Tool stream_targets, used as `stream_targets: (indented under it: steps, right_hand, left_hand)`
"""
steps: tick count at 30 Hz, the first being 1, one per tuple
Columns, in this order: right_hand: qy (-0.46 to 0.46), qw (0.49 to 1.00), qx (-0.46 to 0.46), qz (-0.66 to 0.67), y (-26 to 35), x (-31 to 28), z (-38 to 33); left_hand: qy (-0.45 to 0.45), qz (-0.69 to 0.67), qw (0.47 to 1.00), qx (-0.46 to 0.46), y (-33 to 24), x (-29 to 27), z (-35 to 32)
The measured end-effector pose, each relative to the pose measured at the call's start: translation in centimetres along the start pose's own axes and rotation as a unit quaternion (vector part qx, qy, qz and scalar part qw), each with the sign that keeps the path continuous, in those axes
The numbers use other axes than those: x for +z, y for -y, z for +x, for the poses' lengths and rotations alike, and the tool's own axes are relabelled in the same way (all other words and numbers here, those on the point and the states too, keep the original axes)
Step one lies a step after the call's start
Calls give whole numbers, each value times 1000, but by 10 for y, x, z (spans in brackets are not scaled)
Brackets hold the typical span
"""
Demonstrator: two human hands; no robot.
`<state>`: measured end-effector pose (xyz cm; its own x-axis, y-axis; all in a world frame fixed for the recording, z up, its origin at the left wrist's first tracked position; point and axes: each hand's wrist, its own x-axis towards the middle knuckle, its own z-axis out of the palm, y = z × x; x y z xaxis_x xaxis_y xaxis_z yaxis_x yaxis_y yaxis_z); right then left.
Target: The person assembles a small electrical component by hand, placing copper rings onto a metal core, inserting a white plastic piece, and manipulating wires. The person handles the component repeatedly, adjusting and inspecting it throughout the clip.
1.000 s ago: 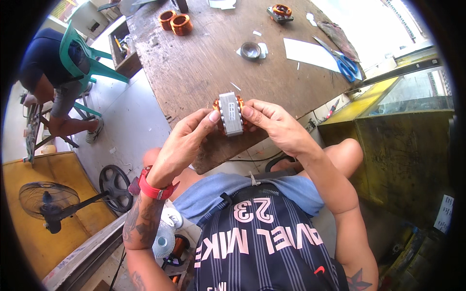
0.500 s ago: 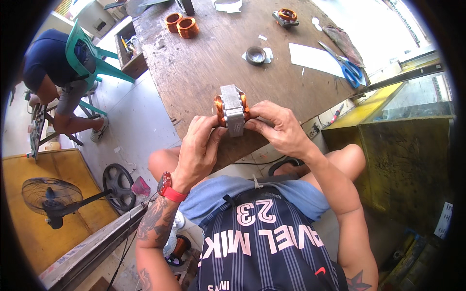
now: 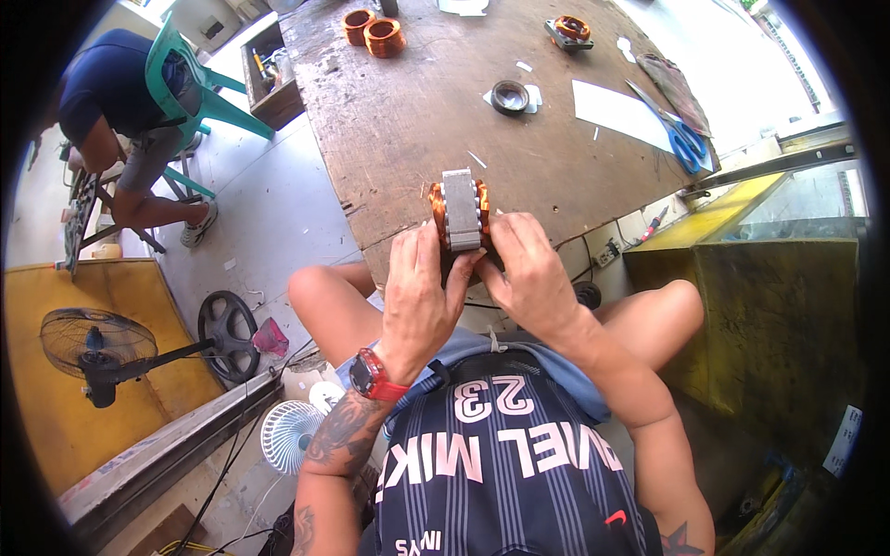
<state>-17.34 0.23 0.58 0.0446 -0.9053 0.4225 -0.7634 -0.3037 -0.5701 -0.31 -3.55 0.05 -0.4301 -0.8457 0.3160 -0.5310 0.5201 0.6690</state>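
Observation:
A motor stator (image 3: 462, 211), a grey stack of metal laminations with copper windings bulging from both sides, is held between my two hands at the near edge of the wooden table. My left hand (image 3: 413, 289) grips its left side, fingers by the winding and thumb at the near lower end. On the other side, my right hand (image 3: 535, 278) is closed around the right winding, its thumb tucked partly out of sight beneath the core. The stator's underside is hidden.
On the wooden table (image 3: 399, 139) lie two copper coils (image 3: 384, 38), a tape roll (image 3: 510, 97), another wound stator (image 3: 568, 33), white paper (image 3: 616, 116) and blue-handled scissors (image 3: 684, 144). A person (image 3: 111, 93) sits at left by a green chair (image 3: 167, 83). A black fan (image 3: 97, 343) stands lower left.
The stator has turned so more of its ridged lamination face shows. Both hands have shifted nearer me, their thumbs coming together at its near end. The whole view has shifted slightly.

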Motion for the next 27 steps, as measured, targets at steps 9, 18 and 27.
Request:
stream_targets:
  steps: [9,18,27]
  right_hand:
    - [153,974,42,162,-22,-35,15]
    - [284,845,240,384,-38,-46,44]
    - [244,884,207,339,-37,-38,37]
  left_hand:
    - [230,-429,845,-220,30,-43,16]
    - [232,-509,779,-284,33,-43,28]
    - [116,-440,852,-259,12,-30,15]
